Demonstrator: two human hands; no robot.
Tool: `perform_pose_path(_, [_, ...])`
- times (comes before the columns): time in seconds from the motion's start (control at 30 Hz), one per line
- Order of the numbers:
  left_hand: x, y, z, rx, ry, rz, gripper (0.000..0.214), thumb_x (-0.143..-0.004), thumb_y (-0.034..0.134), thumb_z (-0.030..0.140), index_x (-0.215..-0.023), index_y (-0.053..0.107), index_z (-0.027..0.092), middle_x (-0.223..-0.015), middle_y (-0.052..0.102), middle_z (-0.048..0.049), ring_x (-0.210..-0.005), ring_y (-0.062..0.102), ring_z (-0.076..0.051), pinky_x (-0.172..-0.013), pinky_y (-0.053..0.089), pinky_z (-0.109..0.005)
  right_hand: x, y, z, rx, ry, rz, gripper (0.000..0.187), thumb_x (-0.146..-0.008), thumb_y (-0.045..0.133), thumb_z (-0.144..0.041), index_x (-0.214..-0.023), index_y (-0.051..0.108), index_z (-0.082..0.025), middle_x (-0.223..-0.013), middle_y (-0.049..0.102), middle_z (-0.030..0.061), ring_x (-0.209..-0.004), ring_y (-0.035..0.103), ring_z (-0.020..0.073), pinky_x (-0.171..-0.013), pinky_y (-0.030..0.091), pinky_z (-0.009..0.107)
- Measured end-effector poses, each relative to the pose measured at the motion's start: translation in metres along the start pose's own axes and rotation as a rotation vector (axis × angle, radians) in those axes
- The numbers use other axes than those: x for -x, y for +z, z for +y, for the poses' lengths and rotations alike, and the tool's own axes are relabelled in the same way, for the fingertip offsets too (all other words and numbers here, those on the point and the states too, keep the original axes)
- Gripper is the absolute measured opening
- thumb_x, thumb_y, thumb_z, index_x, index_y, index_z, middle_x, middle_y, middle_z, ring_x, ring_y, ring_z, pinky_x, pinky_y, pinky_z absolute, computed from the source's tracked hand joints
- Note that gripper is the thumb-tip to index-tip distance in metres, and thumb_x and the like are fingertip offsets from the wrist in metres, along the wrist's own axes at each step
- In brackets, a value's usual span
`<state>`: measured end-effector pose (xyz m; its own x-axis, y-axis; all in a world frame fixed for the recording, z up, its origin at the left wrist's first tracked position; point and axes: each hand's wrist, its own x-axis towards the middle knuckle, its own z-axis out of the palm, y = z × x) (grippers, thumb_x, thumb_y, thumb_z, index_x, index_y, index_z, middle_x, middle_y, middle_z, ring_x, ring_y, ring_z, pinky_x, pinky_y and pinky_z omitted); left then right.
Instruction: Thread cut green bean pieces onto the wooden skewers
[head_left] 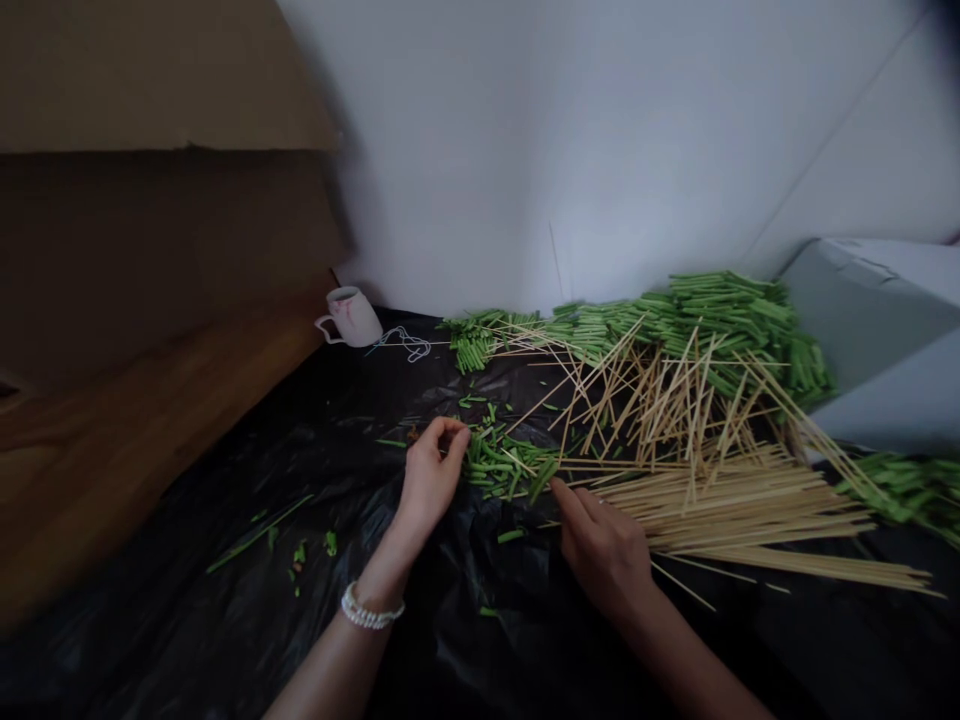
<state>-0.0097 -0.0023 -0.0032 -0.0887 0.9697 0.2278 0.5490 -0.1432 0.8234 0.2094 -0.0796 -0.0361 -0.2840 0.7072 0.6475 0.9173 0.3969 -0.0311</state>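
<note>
My left hand [433,465], with a beaded bracelet on the wrist, is closed in a pinch at the left edge of a loose heap of short green stalk pieces [491,470]. What its fingertips hold, if anything, is too small to make out. At the heap's right side, my right hand [604,540] pinches a flat green stalk piece [541,480] between thumb and fingers. Thin wooden sticks [735,510] lie in a thick bundle just beyond that hand. More sticks [667,400] are strewn crosswise behind it.
Cut green stalks [727,310] are piled along the white wall, with more at far right. A white mug [352,317] stands at back left beside a tangled cord [409,343]. Cardboard [165,230] borders the left, a pale box [877,320] the right. Black plastic sheeting [225,640] covers the surface.
</note>
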Motion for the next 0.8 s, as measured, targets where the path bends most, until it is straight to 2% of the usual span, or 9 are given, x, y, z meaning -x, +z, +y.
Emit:
perform_pose_path(0.2, [0.02,0.018,0.009,-0.143,0.142,-0.17,0.023,-0.085,0.061,0.035,-0.068,0.062,0.019,-0.071,0.058,-0.0011,-0.068,0.054,-0.015,-0.067,0.04,-0.027,-0.001,-0.002,0.002,0.022,0.032,-0.009,0.031,-0.087,0.046,-0.01,-0.11,0.067,-0.015,-0.07,0.065,0.0006,-0.059,0.055,0.0127,-0.058,0.035,0.028])
perform_pose_path(0.3, [0.027,0.024,0.01,-0.195,0.163,-0.227,0.02,-0.081,0.068,0.038,-0.07,0.067,0.021,-0.076,0.06,-0.003,-0.075,0.056,-0.018,-0.07,0.042,-0.03,-0.001,-0.002,0.006,0.056,0.044,-0.006,0.032,-0.086,0.047,-0.01,-0.111,0.067,-0.016,-0.073,0.067,0.0009,-0.059,0.055,0.0122,-0.057,0.035,0.028])
perform_pose_path(0.4, [0.032,0.027,0.009,-0.286,0.204,-0.243,0.02,-0.076,0.072,0.042,-0.075,0.07,0.023,-0.082,0.062,-0.0048,-0.087,0.057,-0.022,-0.081,0.044,-0.034,0.0,-0.001,0.009,0.081,0.037,-0.008,0.035,-0.085,0.048,-0.01,-0.114,0.065,-0.017,-0.075,0.067,0.0006,-0.059,0.056,0.0117,-0.057,0.035,0.027])
perform_pose_path(0.53, [0.034,0.03,0.011,-0.363,0.23,-0.326,0.014,-0.077,0.072,0.037,-0.078,0.072,0.023,-0.083,0.064,-0.0056,-0.088,0.057,-0.024,-0.088,0.043,-0.039,0.001,0.001,0.011,0.072,0.032,0.003,0.033,-0.086,0.049,-0.011,-0.113,0.066,-0.017,-0.074,0.067,0.0002,-0.061,0.057,0.0117,-0.059,0.036,0.026])
perform_pose_path(0.63, [0.034,0.03,0.012,-0.292,0.261,-0.355,0.008,-0.08,0.067,0.029,-0.08,0.072,0.023,-0.086,0.067,-0.0055,-0.089,0.058,-0.023,-0.092,0.042,-0.041,0.002,0.001,0.012,0.061,0.015,0.003,0.033,-0.087,0.049,-0.011,-0.115,0.065,-0.016,-0.077,0.068,0.0007,-0.063,0.058,0.0117,-0.059,0.037,0.026])
perform_pose_path(0.7, [0.033,0.03,0.011,-0.168,0.254,-0.308,0.008,-0.082,0.065,0.026,-0.083,0.072,0.023,-0.088,0.069,-0.0048,-0.089,0.061,-0.023,-0.093,0.043,-0.04,0.002,0.001,0.013,0.067,0.01,-0.004,0.034,-0.086,0.05,-0.011,-0.116,0.064,-0.016,-0.077,0.067,0.0007,-0.062,0.057,0.0116,-0.059,0.037,0.026])
perform_pose_path(0.8, [0.028,0.027,0.008,0.119,0.088,-0.159,0.011,-0.081,0.067,0.03,-0.086,0.073,0.023,-0.089,0.073,-0.0043,-0.088,0.065,-0.022,-0.087,0.047,-0.037,0.001,0.0,0.012,0.071,0.009,0.005,0.035,-0.086,0.05,-0.011,-0.117,0.064,-0.017,-0.074,0.066,0.0003,-0.061,0.056,0.0115,-0.059,0.036,0.027])
